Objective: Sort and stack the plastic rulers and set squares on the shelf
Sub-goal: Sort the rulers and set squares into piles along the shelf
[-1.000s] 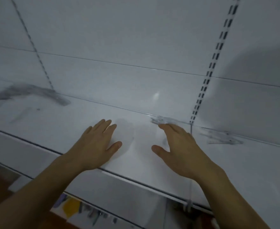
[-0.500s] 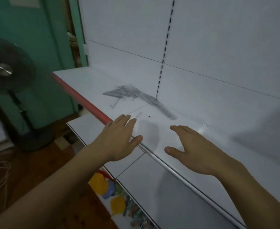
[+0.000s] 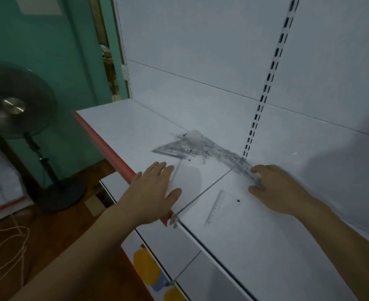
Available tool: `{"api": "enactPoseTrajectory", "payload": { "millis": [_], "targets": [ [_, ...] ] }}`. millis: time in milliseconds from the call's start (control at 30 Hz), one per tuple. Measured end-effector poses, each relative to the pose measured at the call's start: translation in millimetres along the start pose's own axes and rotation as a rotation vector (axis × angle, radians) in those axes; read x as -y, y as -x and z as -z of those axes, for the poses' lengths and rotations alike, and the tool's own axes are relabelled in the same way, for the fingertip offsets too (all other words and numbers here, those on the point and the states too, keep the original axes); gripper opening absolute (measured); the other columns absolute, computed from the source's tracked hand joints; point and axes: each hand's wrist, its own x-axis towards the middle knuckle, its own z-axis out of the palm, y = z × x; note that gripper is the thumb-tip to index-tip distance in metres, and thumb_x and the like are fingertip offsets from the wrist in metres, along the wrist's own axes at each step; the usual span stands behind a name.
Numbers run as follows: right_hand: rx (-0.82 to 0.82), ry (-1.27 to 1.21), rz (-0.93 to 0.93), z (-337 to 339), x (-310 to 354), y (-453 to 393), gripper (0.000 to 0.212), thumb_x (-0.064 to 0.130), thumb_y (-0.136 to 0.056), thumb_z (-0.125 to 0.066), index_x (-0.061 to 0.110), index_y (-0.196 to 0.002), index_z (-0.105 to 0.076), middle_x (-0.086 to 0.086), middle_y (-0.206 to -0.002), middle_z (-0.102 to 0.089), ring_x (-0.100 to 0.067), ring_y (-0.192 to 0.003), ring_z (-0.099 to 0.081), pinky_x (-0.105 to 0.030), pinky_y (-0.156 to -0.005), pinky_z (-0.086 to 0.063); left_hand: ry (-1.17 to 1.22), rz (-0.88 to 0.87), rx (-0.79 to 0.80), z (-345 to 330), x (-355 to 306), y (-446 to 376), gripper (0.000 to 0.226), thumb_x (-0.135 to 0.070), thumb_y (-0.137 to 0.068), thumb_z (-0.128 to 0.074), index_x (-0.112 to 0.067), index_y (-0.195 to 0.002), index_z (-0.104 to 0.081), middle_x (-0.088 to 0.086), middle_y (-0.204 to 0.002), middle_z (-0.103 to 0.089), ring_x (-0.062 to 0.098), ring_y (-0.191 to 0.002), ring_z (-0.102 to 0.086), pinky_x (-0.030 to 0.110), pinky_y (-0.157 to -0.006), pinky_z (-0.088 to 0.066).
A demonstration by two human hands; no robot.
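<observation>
A heap of clear plastic rulers and set squares (image 3: 198,146) lies on the white shelf (image 3: 255,235), reaching toward the back wall. One clear set square (image 3: 219,206) lies apart, nearer the front edge. My left hand (image 3: 155,192) lies flat with straight fingers at the shelf's front edge, beside a thin clear ruler (image 3: 176,172). My right hand (image 3: 274,187) rests on the shelf with its fingertips touching the right end of the heap; it grips nothing that I can see.
The shelf's left section has a red front strip (image 3: 105,146). A slotted upright (image 3: 266,83) runs up the back panel. A standing fan (image 3: 14,109) is on the floor at left, with white cord (image 3: 11,242) nearby. Coloured items (image 3: 148,270) sit on a lower shelf.
My view has swung left and closer to the heap of rulers. Both hands moved forward along the shelf; the right hand's fingertips now reach the heap's right end.
</observation>
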Motion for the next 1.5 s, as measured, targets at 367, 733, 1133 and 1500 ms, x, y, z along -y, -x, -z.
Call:
{"api": "enactPoseTrajectory", "payload": {
  "millis": [367,733,1133,1500],
  "targets": [
    [-0.233,-0.238,-0.017,2,-13,-29,0.029,0.017,-0.083,-0.079,0.02,-0.109,-0.069,0.004,-0.094,-0.067,-0.005,-0.073,-0.059,-0.013,-0.069,-0.046,0.012,-0.722,0.104,-35,-46,-62,0.054,-0.052,-0.1,-0.041,-0.028,-0.148,-0.039,-0.007,-0.152,-0.035,0.012,-0.137,-0.028,0.035,-0.108,-0.032],
    [-0.267,-0.156,-0.371,-8,3,-13,0.034,0.028,-0.078,-0.079,0.022,-0.109,-0.067,0.006,-0.095,-0.063,-0.015,-0.086,-0.059,-0.018,-0.066,-0.043,0.034,-0.996,0.102,-51,-31,-102,0.051,-0.013,-0.096,-0.055,-0.035,-0.142,-0.048,-0.008,-0.143,-0.04,0.013,-0.119,-0.037,0.025,-0.086,-0.031],
    [-0.708,-0.22,-0.718,-13,77,81,0.028,0.034,-0.081,-0.081,0.027,-0.104,-0.066,0.012,-0.095,-0.066,-0.006,-0.079,-0.065,-0.025,-0.075,-0.054,0.114,-1.406,0.269,-38,-33,-71,0.07,-0.076,-0.081,-0.05,-0.034,-0.137,-0.049,-0.015,-0.153,-0.033,0.008,-0.137,-0.023,0.037,-0.109,-0.021],
    [-0.974,-0.271,-1.033,-26,129,226,0.026,0.034,-0.085,-0.078,0.027,-0.106,-0.064,0.014,-0.096,-0.064,-0.002,-0.078,-0.062,-0.007,-0.061,-0.045,0.584,-1.553,0.321,-56,-81,-11,0.007,-0.015,-0.094,-0.062,-0.022,-0.094,-0.063,-0.016,-0.091,-0.056,0.003,-0.082,-0.049,0.021,-0.07,-0.043]
  ]
}}
